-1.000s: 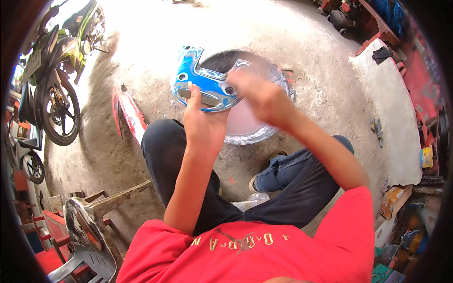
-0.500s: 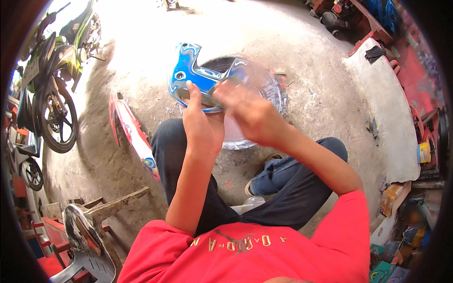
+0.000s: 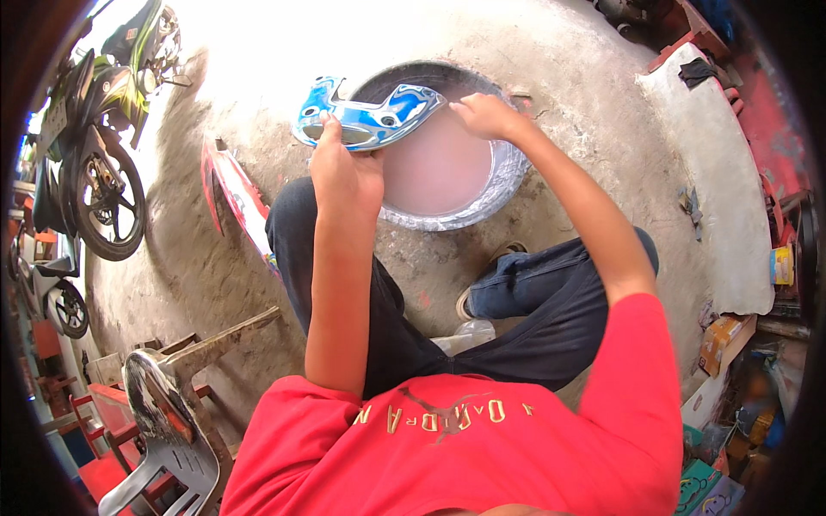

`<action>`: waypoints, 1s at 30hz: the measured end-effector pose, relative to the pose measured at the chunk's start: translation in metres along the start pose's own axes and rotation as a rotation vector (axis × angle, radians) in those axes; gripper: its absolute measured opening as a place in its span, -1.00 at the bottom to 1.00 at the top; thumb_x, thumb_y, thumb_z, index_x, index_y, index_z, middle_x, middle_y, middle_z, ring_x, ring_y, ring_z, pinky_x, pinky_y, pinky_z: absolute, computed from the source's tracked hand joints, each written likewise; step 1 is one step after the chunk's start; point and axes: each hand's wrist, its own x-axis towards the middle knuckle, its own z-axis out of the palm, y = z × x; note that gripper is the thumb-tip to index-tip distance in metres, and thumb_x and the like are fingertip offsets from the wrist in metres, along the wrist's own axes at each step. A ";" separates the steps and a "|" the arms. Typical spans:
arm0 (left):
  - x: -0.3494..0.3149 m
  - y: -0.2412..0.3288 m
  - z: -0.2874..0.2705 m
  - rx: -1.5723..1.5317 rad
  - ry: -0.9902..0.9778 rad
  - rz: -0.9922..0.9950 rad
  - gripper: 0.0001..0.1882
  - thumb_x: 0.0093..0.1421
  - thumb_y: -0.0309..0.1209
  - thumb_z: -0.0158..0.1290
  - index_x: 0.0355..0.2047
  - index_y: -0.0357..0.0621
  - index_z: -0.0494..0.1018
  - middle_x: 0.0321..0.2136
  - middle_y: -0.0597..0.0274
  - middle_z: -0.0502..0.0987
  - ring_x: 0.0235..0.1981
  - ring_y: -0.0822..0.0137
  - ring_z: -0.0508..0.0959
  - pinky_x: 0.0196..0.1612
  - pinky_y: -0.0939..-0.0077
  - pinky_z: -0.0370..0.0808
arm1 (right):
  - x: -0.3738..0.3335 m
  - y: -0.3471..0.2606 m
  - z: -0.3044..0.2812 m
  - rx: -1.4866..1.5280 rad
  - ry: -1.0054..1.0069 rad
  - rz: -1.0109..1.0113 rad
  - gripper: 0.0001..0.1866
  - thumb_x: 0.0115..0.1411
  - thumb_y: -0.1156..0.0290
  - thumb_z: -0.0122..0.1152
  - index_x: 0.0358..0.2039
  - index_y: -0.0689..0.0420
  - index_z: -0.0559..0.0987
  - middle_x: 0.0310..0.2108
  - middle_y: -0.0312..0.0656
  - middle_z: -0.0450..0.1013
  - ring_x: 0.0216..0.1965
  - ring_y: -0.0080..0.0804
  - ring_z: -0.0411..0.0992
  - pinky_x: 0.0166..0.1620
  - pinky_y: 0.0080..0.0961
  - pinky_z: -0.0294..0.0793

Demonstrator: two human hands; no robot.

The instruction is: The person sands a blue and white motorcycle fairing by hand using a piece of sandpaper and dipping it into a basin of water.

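Strong light floods in from the top, bleaching the far floor (image 3: 284, 39) white. Brownish shadow lies beside the motorbike (image 3: 107, 193). The basin (image 3: 509, 176) glints along its rim; the blue part (image 3: 366, 113) looks fairly crisp. Fisheye distortion curves the outer edges into black corners, with a smeared patch lower right.

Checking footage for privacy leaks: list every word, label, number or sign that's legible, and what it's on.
Red shirt: large gold lettering on the chest, upside down in view; legible, wording withheld.
Pale panel on the motorcycle: any marks too small to read.
Yellow-and-blue container: any print too small.
Cardboard box: any print too small.
Blue part in the left hand: no text discernible.
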 end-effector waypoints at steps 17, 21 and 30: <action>-0.014 0.047 -0.028 0.043 -0.004 0.029 -0.60 0.54 -0.26 -0.28 0.27 -0.17 0.19 0.17 0.02 0.36 0.22 0.05 0.40 0.28 -0.11 0.36 | -0.028 0.060 0.254 0.097 -0.393 0.267 -0.58 0.29 0.17 0.20 0.04 0.18 0.61 -0.06 0.18 0.56 0.00 0.11 0.54 0.07 -0.11 0.51; -0.011 0.037 -0.024 0.002 -0.074 -0.036 -0.59 0.54 -0.26 -0.26 0.28 -0.16 0.18 0.19 0.02 0.36 0.23 0.06 0.39 0.28 -0.12 0.36 | -0.001 0.087 0.213 0.300 -0.339 0.317 -0.51 0.28 0.15 0.24 0.09 0.22 0.58 -0.05 0.11 0.59 -0.05 -0.09 0.59 0.01 -0.25 0.55; -0.010 0.030 -0.021 -0.040 -0.050 -0.072 -0.59 0.54 -0.24 -0.26 0.28 -0.15 0.18 0.22 0.02 0.33 0.25 0.03 0.37 0.28 -0.14 0.35 | 0.055 -0.033 -0.029 0.342 -0.162 0.150 -0.58 0.37 0.14 0.20 -0.04 0.29 0.64 -0.29 -0.06 0.65 -0.26 -0.50 0.54 -0.15 -0.42 0.53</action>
